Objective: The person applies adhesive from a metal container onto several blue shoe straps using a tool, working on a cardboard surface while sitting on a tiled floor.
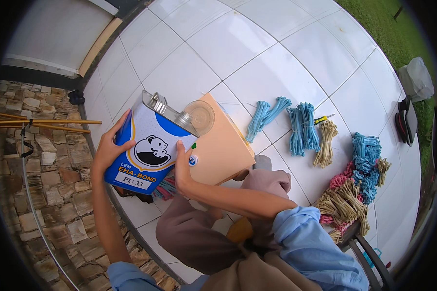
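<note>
The glue can, a big blue-and-white rectangular tin, sits left of centre in the frame, lifted and tipped so its open metal spout points toward a small clear cup right at the spout. The left hand is spread wide over the can's left side, fingers curled over the edge; the right hand presses flat against its right side, so both are clamped on the tin. Whether glue is flowing can't be made out.

Just behind the cup and touching the can's right edge is a peach board, lying over the person's lap. Further right on the white tile floor are bundles of blue straps, tan straps and a mixed heap of blue, pink and tan ones at the right. A stone wall fills the left side.

Probably the trick here is a slow tilt: a heavy tin can glug, so keeping both palms firm and the spout close over the cup should avoid a spill on the board.
</note>
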A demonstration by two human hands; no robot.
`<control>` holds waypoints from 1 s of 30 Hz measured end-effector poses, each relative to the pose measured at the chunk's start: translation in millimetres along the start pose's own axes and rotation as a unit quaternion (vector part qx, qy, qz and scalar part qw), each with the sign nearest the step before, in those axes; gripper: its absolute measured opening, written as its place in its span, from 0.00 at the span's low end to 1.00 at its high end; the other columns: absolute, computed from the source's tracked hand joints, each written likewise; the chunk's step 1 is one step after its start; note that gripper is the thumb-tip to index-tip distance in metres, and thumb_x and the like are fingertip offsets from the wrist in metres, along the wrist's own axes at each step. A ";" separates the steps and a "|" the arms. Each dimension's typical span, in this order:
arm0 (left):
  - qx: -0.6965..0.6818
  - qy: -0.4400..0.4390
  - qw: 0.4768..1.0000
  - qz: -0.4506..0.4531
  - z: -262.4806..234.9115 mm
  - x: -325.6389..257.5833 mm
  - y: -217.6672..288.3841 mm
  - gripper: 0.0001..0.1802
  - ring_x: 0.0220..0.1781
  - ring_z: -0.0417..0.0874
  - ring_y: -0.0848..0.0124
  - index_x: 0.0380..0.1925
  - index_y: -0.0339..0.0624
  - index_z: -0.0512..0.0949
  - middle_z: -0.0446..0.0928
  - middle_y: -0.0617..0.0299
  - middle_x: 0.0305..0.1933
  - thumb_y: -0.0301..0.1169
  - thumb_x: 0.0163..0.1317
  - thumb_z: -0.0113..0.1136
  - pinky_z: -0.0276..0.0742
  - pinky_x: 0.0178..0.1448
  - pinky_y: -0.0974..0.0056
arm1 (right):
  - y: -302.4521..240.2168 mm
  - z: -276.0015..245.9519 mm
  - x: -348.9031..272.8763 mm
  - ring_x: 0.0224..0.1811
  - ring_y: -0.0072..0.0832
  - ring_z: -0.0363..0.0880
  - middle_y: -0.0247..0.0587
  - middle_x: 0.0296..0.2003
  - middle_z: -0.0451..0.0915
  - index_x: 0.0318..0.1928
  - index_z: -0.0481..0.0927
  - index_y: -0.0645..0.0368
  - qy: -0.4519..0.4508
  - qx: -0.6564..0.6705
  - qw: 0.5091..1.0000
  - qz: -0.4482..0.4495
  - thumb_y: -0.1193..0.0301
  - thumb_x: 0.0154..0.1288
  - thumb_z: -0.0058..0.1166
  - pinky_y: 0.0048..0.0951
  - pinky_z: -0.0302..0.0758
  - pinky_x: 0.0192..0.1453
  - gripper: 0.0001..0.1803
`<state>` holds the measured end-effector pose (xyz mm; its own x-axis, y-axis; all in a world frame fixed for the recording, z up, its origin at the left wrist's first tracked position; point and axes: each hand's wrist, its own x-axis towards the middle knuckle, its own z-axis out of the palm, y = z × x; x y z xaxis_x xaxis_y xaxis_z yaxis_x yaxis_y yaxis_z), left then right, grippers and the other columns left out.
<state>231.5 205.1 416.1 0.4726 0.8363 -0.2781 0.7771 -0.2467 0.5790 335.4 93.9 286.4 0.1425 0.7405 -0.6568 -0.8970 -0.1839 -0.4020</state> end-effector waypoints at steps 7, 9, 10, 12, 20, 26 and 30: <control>-0.136 0.183 0.974 0.019 45.5 -69.5 -45.9 0.51 0.63 0.68 0.62 0.65 0.45 0.58 0.64 0.50 0.64 0.43 0.38 0.71 0.64 0.64 0.58 | -14.9 -22.4 -13.7 0.58 0.39 0.62 0.54 0.55 0.63 0.62 0.47 0.64 -0.082 -0.202 0.974 -0.067 0.54 0.68 0.38 0.38 0.57 0.62 0.33; -0.144 0.241 0.960 0.016 63.0 -86.7 -54.5 0.54 0.64 0.67 0.61 0.65 0.39 0.58 0.64 0.48 0.63 0.47 0.37 0.71 0.61 0.65 0.58 | -15.5 -31.0 -11.1 0.55 0.44 0.66 0.60 0.52 0.66 0.64 0.43 0.66 -0.125 -0.282 0.941 -0.136 0.57 0.67 0.40 0.38 0.61 0.60 0.36; -0.159 0.279 0.946 0.035 75.4 -94.2 -66.2 0.55 0.64 0.66 0.61 0.64 0.36 0.57 0.64 0.47 0.64 0.49 0.37 0.70 0.60 0.66 0.58 | -15.1 -33.4 -10.5 0.55 0.44 0.66 0.60 0.52 0.66 0.64 0.43 0.66 -0.139 -0.293 0.936 -0.139 0.57 0.67 0.40 0.38 0.61 0.60 0.36; -0.188 0.359 0.914 0.031 97.9 -110.5 -74.2 0.56 0.63 0.67 0.60 0.62 0.31 0.58 0.65 0.46 0.62 0.50 0.35 0.71 0.60 0.66 0.59 | -20.8 -30.2 -12.4 0.54 0.43 0.67 0.59 0.52 0.66 0.64 0.45 0.65 -0.199 -0.296 0.908 -0.220 0.58 0.67 0.42 0.36 0.62 0.59 0.35; -0.249 0.493 0.828 0.089 136.6 -133.8 -80.5 0.63 0.62 0.65 0.57 0.63 0.32 0.50 0.62 0.46 0.60 0.52 0.32 0.75 0.60 0.65 0.58 | -31.3 -12.9 -26.5 0.55 0.37 0.65 0.54 0.52 0.66 0.63 0.51 0.63 -0.298 -0.341 0.841 -0.297 0.52 0.66 0.44 0.36 0.60 0.60 0.35; -0.250 0.492 0.833 0.037 151.7 -167.8 -102.1 0.56 0.55 0.72 0.61 0.58 0.32 0.59 0.69 0.50 0.52 0.48 0.30 0.76 0.65 0.61 0.60 | -16.1 10.4 -34.3 0.56 0.36 0.64 0.50 0.53 0.66 0.60 0.57 0.65 -0.357 -0.345 0.812 -0.307 0.50 0.66 0.41 0.35 0.58 0.62 0.34; -0.221 0.449 0.862 -0.075 154.9 -204.5 -98.8 0.47 0.45 0.77 0.63 0.50 0.35 0.68 0.76 0.56 0.42 0.43 0.27 0.77 0.72 0.52 0.61 | 7.8 26.3 -42.8 0.59 0.36 0.63 0.50 0.54 0.66 0.58 0.60 0.65 -0.399 -0.362 0.780 -0.318 0.47 0.67 0.39 0.34 0.56 0.64 0.34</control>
<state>122.5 -17.4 297.0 -0.2860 0.9335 0.2163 0.4730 -0.0588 0.8791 311.3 77.8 328.1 -0.1029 0.9443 0.3125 -0.2395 0.2814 -0.9292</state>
